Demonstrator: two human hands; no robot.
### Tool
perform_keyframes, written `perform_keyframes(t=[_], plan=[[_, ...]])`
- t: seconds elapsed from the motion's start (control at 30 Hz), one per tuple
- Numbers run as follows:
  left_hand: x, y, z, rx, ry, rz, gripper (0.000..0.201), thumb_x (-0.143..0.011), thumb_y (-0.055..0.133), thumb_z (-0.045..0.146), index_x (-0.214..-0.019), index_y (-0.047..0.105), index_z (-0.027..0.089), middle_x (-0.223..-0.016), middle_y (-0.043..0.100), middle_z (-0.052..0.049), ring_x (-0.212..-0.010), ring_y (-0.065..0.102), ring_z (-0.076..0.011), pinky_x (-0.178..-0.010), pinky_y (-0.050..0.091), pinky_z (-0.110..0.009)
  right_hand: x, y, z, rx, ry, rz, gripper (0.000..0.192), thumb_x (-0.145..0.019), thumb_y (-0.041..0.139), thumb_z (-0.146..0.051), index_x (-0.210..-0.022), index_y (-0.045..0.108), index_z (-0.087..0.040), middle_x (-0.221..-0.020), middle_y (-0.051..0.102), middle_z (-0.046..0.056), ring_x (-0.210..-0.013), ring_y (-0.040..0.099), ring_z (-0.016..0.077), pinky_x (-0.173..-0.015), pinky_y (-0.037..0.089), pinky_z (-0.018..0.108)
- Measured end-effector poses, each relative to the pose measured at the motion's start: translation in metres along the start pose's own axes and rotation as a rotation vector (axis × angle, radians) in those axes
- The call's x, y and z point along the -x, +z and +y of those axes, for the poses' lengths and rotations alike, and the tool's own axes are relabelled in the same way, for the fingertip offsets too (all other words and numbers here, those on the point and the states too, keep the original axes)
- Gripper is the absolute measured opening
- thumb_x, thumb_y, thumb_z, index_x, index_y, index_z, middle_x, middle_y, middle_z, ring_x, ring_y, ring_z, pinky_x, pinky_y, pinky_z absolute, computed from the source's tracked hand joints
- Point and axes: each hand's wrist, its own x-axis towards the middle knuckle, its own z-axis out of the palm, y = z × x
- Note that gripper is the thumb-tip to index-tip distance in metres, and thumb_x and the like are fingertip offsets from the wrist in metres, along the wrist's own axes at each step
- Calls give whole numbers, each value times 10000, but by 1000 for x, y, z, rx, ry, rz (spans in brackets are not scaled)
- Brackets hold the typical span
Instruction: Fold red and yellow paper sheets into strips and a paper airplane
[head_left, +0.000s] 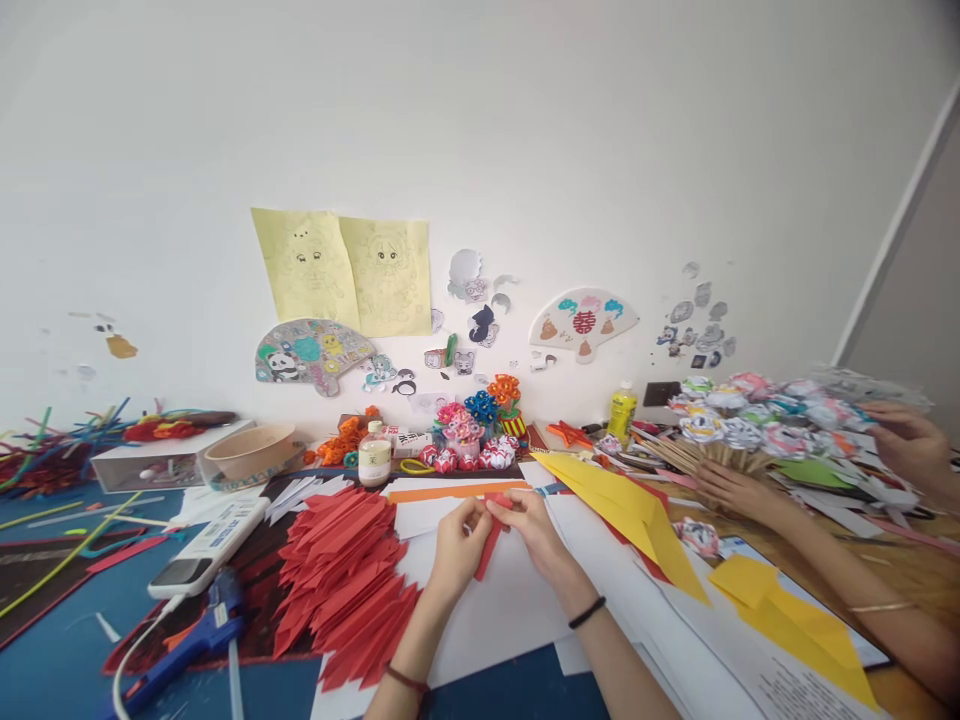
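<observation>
My left hand (457, 548) and my right hand (534, 530) meet over white sheets in the middle of the table. Together they pinch a narrow folded red paper piece (491, 545), its lower end hanging down between them. A black band sits on my right wrist, a red one on my left. Just left of my hands lies a large heap of similar folded red paper pieces (345, 580).
Another person's hands (731, 490) hold a bunch of paper flowers on sticks (750, 425) at the right. Yellow paper sheets (630, 510), a blue glue gun (191, 640), a white remote-like device (210, 550), a small bottle (374, 455), a bowl (251, 450) and paper crafts crowd the table.
</observation>
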Motion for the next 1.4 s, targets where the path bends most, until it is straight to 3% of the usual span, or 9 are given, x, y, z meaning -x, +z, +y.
perform_keyframes(t=[0.3, 0.6, 1.4], plan=[[-3, 1, -5, 77, -36, -18, 183, -790, 482, 244, -623, 512, 178, -605, 580, 16, -592, 474, -125, -607, 361, -236, 1, 5, -2, 8, 38, 45, 329, -655, 748, -386, -549, 529, -166, -544, 420, -42, -541, 368, 105, -529, 275, 257], [-2, 5, -3, 87, -67, -61, 160, -758, 470, 248, -613, 475, 178, -592, 479, 29, -600, 413, -118, -589, 324, -231, -1, -5, 7, -36, -18, 137, 319, -657, 735, -379, -532, 526, -172, -527, 423, -46, -535, 342, 106, -516, 254, 260], [-3, 2, -5, 129, -79, -112, 140, -710, 455, 241, -588, 478, 175, -584, 472, 28, -582, 418, -112, -579, 333, -231, -1, -1, 8, -184, 4, 259, 252, -563, 818, -323, -565, 627, -157, -562, 556, -26, -550, 435, 117, -545, 326, 264]])
